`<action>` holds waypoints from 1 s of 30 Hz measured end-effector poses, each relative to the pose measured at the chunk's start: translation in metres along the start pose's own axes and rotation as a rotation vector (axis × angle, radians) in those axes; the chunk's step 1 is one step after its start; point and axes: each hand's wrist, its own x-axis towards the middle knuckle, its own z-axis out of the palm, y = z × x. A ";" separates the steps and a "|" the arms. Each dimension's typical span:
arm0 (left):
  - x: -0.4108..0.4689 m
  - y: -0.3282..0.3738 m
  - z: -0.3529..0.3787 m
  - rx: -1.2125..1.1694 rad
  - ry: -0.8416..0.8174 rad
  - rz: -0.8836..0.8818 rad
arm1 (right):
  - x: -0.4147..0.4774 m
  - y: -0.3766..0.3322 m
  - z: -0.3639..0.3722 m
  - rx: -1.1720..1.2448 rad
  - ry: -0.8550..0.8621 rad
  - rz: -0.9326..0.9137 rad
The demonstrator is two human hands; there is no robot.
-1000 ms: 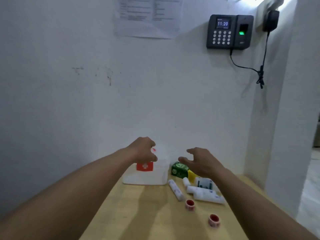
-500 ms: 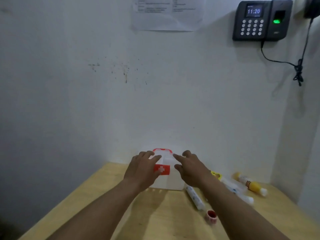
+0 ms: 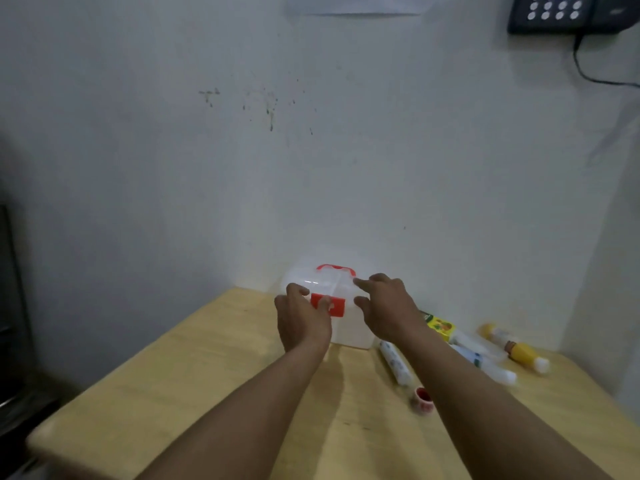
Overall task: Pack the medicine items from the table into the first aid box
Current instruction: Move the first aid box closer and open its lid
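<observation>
1. Left hand point(image 3: 304, 322): fingers curled over the front of the first aid box point(image 3: 329, 306), thumb on the red latch point(image 3: 328, 304). Touching it, not gripping yet as far as I can tell.
2. Right hand point(image 3: 386, 308): fingers spread loose, index tip at the lid's right edge, thumb near the box's right front. Holds nothing.
3. Both forearms reach straight fwd from the bottom of view, wrists low, palms down, approx. parallel, meeting at the box.
4. Box sits at the back of the worktop point(image 3: 207, 375) against the wall, lid shut, red handle point(image 3: 336, 270) on top.
5. Handling, my guess: thin translucent plastic, light and probably empty, stiff but smooth, so it may slide when the latch is pulled. Best to steady the lid w/ one hand and pull the latch w/ the other; carry by handle.
6. Meds lie just right of the box, not yet packed: white tube point(image 3: 394, 363), yellow-green carton point(image 3: 439, 326), yellow bottle point(image 3: 523, 353), small red-lidded pot point(image 3: 423, 400); others blurred. All small, light, one-hand picks; tubes may roll.
</observation>
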 end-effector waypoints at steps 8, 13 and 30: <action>0.013 0.008 0.012 -0.656 -0.149 -0.672 | -0.002 0.002 0.000 0.026 -0.019 0.009; 0.015 0.007 0.014 -0.737 -0.187 -0.705 | -0.002 0.001 0.003 0.052 -0.004 0.024; 0.017 0.031 0.007 -0.385 -0.101 -0.301 | -0.004 0.005 0.000 0.104 -0.065 0.033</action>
